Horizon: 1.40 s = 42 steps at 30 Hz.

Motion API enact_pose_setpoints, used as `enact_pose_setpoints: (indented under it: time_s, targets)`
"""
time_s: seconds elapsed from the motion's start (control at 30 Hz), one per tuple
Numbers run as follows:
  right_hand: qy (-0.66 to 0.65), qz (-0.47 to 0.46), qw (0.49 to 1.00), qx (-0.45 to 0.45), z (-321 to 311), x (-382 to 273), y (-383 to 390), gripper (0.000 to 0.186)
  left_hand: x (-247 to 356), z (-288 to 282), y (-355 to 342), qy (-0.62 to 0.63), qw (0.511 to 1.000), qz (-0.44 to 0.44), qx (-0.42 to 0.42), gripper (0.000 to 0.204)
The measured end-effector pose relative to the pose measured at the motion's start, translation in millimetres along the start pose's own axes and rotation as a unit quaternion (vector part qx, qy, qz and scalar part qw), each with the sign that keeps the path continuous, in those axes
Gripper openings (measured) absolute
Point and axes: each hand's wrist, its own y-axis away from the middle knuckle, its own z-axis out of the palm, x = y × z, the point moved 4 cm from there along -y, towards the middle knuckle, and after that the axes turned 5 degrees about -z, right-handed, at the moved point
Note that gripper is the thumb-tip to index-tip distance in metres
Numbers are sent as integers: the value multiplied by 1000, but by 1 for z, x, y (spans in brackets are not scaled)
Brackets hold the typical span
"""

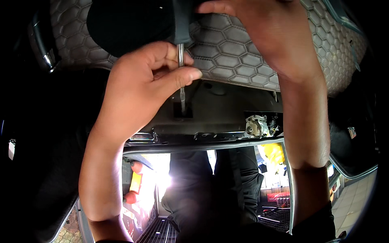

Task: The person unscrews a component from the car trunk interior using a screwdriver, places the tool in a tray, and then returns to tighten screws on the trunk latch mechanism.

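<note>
A screwdriver with a dark grey handle [182, 22] and a thin metal shaft [180, 50] stands nearly upright in the picture. My left hand [139, 79] is closed in a pinch round its shaft, thumb in front and fingers curled behind. The tip reaches into a square opening [177, 110] in a dark panel [227, 103]; what it touches inside is hidden. My right hand [269, 34] is at the top edge, one digit stretched toward the handle's side. Its other fingers are out of the picture, so I cannot tell its grip.
Grey quilted lining [243, 56] with a hexagon pattern spreads behind the hands. At right, a second opening shows a metal latch mechanism [256, 126]. Below the panel's edge stand my dark-trousered legs [214, 182]. A yellow thing [273, 153] hangs at lower right, above scattered tools [277, 210].
</note>
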Motion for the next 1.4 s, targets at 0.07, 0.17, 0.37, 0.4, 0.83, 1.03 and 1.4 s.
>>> enact_pose_setpoints:
  time_s: [0.07,0.17,0.37,0.4,0.83,1.03,1.4]
  targets:
    - [-64,-97,992,-53,-14,23,2,30,3,2,-4,-55,998,19,27,21]
    - [-27,-57,998,-28,-13,12,1,27,4,7,-7,-33,999,4,18,22]
    - [-76,-45,995,-43,-21,34,-4,23,0,0,-8,49,998,-19,-26,20]
    - [-76,-44,995,-49,-20,35,-4,23,-1,-2,-8,17,999,-30,-19,21]
    - [-52,-14,998,-32,-33,38,21,25,-1,-3,-13,10,999,10,-49,16]
    - [-45,-4,998,-39,-31,39,29,26,13,4,-19,-119,990,32,-67,21]
    - [-50,20,997,-50,-30,45,30,27,10,4,-24,-178,973,43,-139,35]
